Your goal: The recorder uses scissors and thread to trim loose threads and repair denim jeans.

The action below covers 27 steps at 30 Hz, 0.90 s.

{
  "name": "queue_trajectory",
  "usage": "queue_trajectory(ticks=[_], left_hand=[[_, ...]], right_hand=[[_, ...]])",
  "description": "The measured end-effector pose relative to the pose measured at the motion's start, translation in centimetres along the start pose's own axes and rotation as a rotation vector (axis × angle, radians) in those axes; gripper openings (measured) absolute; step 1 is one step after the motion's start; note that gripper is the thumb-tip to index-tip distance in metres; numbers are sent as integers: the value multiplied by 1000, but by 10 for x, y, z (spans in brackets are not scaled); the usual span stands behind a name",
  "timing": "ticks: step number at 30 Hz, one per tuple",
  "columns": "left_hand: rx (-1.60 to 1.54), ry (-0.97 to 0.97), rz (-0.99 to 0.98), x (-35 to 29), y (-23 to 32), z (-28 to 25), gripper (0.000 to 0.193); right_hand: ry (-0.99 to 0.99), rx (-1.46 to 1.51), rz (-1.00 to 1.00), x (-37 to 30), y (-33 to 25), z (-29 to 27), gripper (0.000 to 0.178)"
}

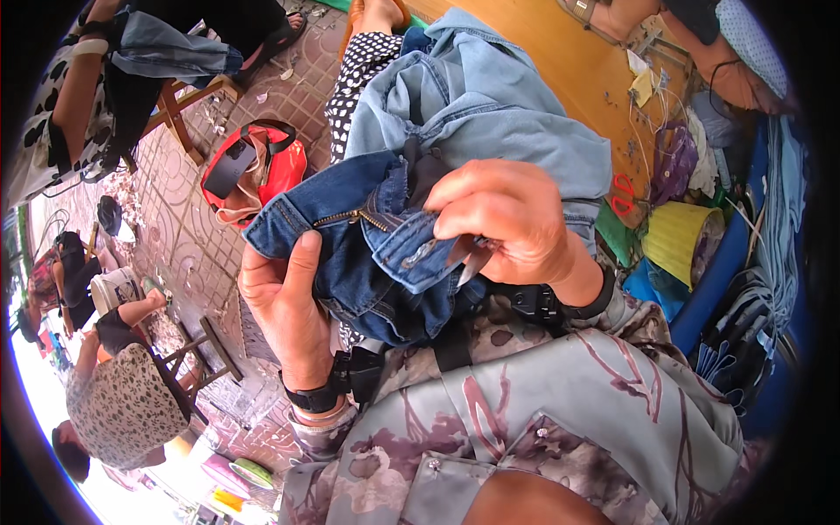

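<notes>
A pair of dark blue jeans (350,262) lies over my lap, its waistband raised and the fly zipper (346,216) spread apart. My left hand (289,302) grips one end of the waistband, thumb on top. At the other end, beside the frayed buttonhole (418,254), my right hand (507,219) pinches the cloth. A pointed metal blade (473,264) sticks out below the right fingers; its handle is hidden in the palm, so I cannot tell the tool's kind. Light blue denim (490,105) is heaped just beyond, over my knees.
At right, an orange board (525,35) carries loose threads and red-handled scissors (622,194), near a yellow basket (675,241) and stacked blue denim (779,236). A red bag (284,166) with a phone (231,168) stands on the paving. Other people sit at left and top right.
</notes>
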<state>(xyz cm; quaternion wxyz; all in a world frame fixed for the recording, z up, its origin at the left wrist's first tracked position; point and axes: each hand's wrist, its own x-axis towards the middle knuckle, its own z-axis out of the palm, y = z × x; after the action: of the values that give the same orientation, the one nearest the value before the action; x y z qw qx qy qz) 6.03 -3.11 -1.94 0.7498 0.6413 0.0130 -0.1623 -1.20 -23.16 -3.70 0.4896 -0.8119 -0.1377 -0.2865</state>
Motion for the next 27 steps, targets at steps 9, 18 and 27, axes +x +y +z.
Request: queue_trajectory(ticks=[9, 18, 27], left_hand=[[-122, 23, -74, 4, -1, -1, 22], [-158, 17, -70, 2, -2, -8, 26], [-150, -20, -82, 5, 1, -12, 23]], right_hand=[[-162, -48, 55, -1, -8, 3, 34], [-84, 85, 216, 3, -17, 7, 29], [66, 303, 510, 0, -8, 3, 14]])
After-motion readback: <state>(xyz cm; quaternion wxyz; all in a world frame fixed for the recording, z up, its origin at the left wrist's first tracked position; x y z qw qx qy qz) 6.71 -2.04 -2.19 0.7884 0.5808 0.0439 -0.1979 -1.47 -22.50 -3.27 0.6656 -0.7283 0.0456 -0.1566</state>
